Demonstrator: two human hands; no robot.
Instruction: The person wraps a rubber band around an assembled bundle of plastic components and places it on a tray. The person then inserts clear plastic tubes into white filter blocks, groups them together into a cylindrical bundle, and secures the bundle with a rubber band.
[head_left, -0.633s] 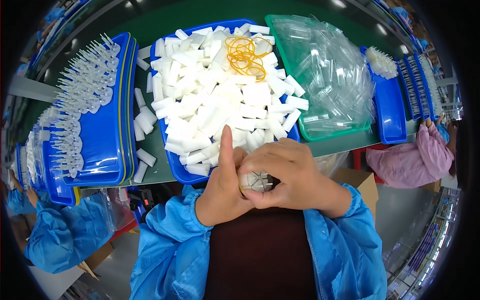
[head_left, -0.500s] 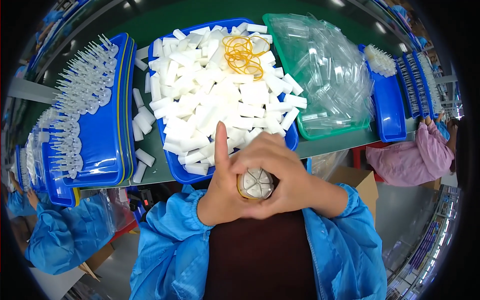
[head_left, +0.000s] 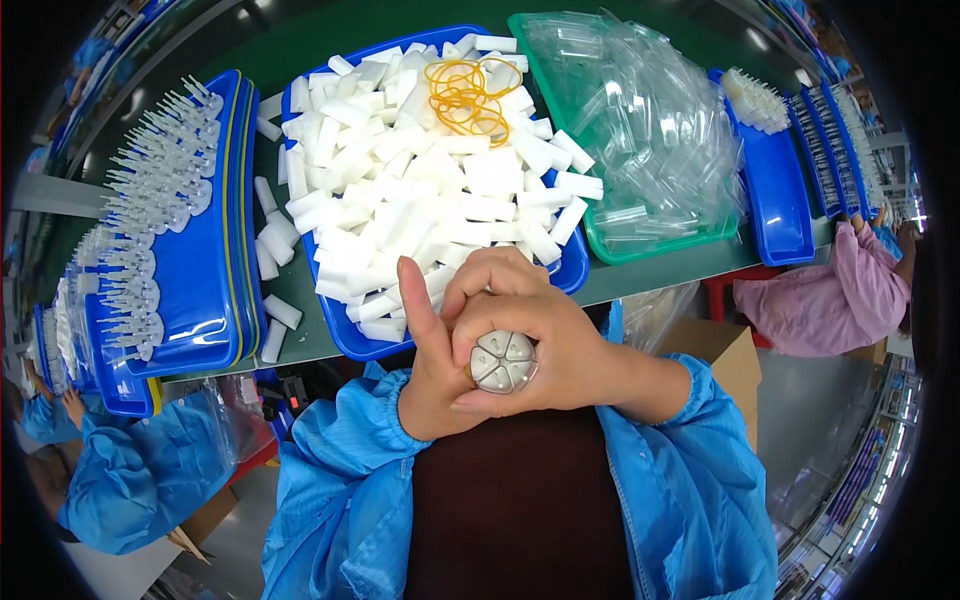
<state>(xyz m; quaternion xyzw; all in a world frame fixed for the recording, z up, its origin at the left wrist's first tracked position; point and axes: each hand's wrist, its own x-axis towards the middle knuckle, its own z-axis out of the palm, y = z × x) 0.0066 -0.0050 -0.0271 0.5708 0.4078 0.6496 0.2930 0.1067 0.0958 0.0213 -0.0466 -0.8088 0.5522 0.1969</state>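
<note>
In front of my chest I hold a round bundle of wedge-shaped pale grey plastic pieces, its segmented end facing up. My right hand is closed around its side, fingers curled over the far side and thumb along the near edge. My left hand presses against the bundle's left side, index finger pointing up and away, the other fingers mostly hidden behind my right hand. A trace of yellow shows at the bundle's left edge. Just beyond my hands is a blue tray heaped with white foam blocks; yellow rubber bands lie on top.
Stacked blue trays at left carry white pieces with upright pins. Loose foam blocks lie beside them. To the right are a green tray of clear plastic tubes and a narrow blue tray. Co-workers sit on both sides.
The bundle and both hands have shifted slightly left. My right fingers have curled more closely around the bundle, and the yellow at its left edge shows less.
</note>
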